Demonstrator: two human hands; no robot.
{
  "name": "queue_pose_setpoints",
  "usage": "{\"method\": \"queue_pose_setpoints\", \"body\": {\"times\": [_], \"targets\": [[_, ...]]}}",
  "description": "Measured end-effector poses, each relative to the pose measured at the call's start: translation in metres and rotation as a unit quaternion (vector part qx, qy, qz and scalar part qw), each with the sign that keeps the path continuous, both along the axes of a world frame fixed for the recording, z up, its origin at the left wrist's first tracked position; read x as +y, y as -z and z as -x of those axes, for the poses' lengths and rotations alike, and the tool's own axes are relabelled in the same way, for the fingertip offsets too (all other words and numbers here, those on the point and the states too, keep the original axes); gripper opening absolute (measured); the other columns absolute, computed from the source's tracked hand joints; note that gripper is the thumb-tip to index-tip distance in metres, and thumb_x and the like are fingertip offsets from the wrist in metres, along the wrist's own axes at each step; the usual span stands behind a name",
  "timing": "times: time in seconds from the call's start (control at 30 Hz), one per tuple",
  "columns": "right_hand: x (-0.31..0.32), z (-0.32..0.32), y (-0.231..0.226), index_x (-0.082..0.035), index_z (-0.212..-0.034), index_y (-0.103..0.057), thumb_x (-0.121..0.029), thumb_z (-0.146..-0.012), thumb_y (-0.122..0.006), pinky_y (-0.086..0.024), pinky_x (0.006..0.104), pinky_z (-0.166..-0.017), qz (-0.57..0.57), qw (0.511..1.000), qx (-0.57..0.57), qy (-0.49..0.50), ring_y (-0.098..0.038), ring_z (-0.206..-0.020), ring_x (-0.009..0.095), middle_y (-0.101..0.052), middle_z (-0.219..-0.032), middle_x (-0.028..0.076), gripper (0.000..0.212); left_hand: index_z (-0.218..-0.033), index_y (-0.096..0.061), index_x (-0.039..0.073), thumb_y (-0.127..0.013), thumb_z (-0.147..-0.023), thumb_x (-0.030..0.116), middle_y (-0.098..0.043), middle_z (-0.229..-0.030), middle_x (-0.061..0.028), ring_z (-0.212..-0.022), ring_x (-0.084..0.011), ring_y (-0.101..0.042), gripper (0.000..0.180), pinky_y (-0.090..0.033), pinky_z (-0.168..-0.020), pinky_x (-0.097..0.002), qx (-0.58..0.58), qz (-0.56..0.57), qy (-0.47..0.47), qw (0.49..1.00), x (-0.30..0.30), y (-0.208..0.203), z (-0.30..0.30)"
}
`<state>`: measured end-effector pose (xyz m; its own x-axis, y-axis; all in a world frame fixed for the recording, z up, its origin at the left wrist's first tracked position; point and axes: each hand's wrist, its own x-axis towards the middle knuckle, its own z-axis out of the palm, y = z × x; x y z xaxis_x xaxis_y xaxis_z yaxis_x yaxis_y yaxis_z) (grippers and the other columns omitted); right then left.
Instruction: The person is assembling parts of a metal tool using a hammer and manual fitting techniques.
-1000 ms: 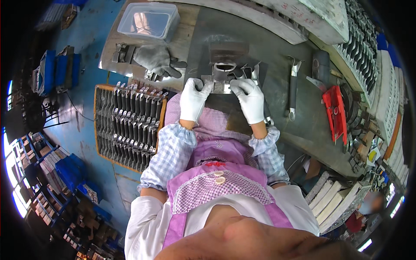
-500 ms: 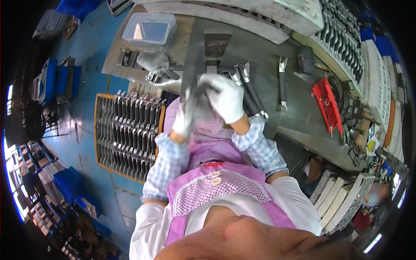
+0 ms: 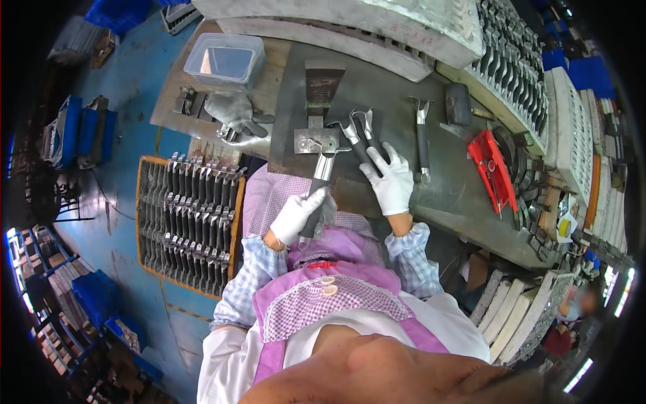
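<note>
My left hand (image 3: pixel 297 217), in a white glove, is closed around a black handle with a silver forked head (image 3: pixel 323 167). The forked end rests at a small metal plate fixture (image 3: pixel 307 142) on the bench edge, and the other end points toward my apron. Something grey and crumpled (image 3: pixel 328 211) shows beside the left fingers. My right hand (image 3: pixel 391 183), also gloved in white, spreads its fingers at two similar forked handles (image 3: pixel 358 138) lying side by side. Its fingertips reach the black grip of the right one; whether they press on it I cannot tell.
Another forked handle (image 3: pixel 422 143) lies further right, near a black mallet head (image 3: pixel 459 104) and a red tray (image 3: pixel 492 172). A grey glove (image 3: pixel 235 111) and a clear plastic box (image 3: pixel 225 59) sit at the left. A wooden rack (image 3: pixel 141 222) of handles stands left of my lap.
My hands, blurred and close together before, have parted. The right has moved right to the lying handles and spread its fingers; the left now holds a handle at the fixture.
</note>
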<state>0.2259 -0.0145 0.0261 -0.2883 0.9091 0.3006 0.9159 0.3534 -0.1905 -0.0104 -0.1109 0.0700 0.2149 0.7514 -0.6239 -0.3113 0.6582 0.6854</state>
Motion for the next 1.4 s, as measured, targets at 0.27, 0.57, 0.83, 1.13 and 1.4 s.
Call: {"method": "queue_pose_setpoints", "body": {"times": [0.27, 0.57, 0.83, 1.13, 1.4], "targets": [[0.037, -0.042, -0.016, -0.017, -0.120, -0.070, -0.014, -0.090, -0.068, -0.051, 0.0427, -0.089, -0.017, 0.996, 0.089, -0.004, -0.063, -0.101, 0.032, -0.067, -0.120, 0.007, 0.031, -0.110, -0.068, 0.000, -0.055, -0.103, 0.045, -0.071, -0.089, -0.0080, -0.066, -0.0089, -0.064, 0.048, -0.051, -0.059, -0.0234, -0.003, -0.051, 0.020, 0.998, 0.001, -0.002, -0.015], [-0.092, -0.034, -0.040, 0.002, -0.113, -0.066, -0.025, -0.087, -0.080, -0.052, 0.0345, -0.085, 0.545, 0.704, 0.450, -0.065, -0.065, -0.092, 0.020, -0.071, -0.100, 0.008, 0.040, -0.130, -0.061, 0.000, -0.056, -0.101, 0.041, -0.061, -0.136, -0.0136, -0.124, -0.0334, -0.057, 0.051, -0.041, -0.108, -0.0413, 0.053, -0.394, 0.118, 0.910, 0.023, 0.012, -0.101], [-0.134, -0.060, -0.119, -0.005, -0.113, -0.068, -0.012, -0.090, -0.071, -0.053, 0.0314, -0.068, 0.314, 0.793, 0.458, 0.251, -0.067, -0.071, 0.015, -0.070, -0.088, 0.010, 0.024, -0.124, -0.070, 0.009, -0.063, -0.099, 0.037, -0.074, -0.104, -0.0148, -0.097, -0.0280, -0.072, 0.037, -0.056, -0.088, -0.0352, 0.190, -0.348, 0.142, 0.907, 0.018, 0.003, -0.099], [-0.099, -0.043, -0.097, 0.000, -0.107, -0.072, -0.030, -0.092, -0.069, -0.052, 0.0304, -0.066, 0.684, 0.574, 0.448, 0.041, -0.065, -0.067, 0.015, -0.069, -0.073, 0.007, 0.033, -0.113, -0.065, 0.019, -0.069, -0.078, 0.013, -0.061, -0.129, -0.0061, -0.112, -0.0338, -0.062, 0.036, -0.054, -0.089, -0.0437, 0.455, -0.620, 0.134, 0.625, 0.055, -0.014, -0.076], [-0.004, 0.057, -0.032, -0.002, -0.120, -0.066, -0.034, -0.089, -0.076, -0.054, 0.0347, -0.083, 0.431, 0.660, 0.586, -0.185, -0.065, -0.107, 0.028, -0.067, -0.117, 0.011, 0.046, -0.118, -0.066, 0.010, -0.066, -0.094, 0.024, -0.070, -0.091, -0.0093, -0.081, -0.0264, -0.070, 0.028, -0.056, -0.069, -0.0375, 0.491, -0.412, 0.126, 0.757, 0.035, 0.039, -0.011]]}}
